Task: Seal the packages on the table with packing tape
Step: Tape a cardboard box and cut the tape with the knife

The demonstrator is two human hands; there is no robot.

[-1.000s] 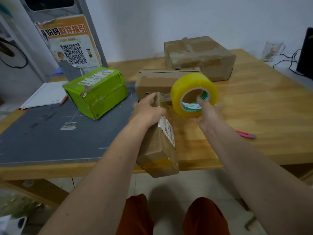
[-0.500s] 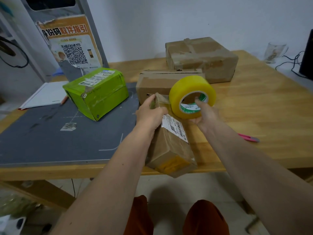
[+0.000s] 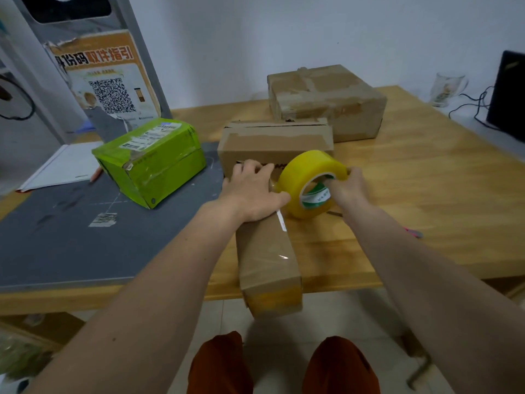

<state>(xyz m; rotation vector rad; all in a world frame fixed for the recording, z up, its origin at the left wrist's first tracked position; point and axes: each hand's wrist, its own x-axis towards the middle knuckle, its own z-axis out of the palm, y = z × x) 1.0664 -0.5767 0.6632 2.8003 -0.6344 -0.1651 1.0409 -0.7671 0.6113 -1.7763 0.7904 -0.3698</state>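
A long narrow cardboard package lies flat on the wooden table, its near end jutting past the front edge. My left hand presses flat on its far end, fingers spread. My right hand grips a yellow roll of packing tape, fingers through the core, the roll standing just right of the package's far end. A short strip of tape runs from the roll toward the package under my left hand.
A brown box sits just behind my hands, a larger taped box behind that. A green package rests on the grey mat at left. A pink cutter lies at right. A glass mug and cables stand far right.
The narrow package has turned from tilted to lying flat on the table. My left hand went from gripping its end to pressing down on it. The roll came down beside it.
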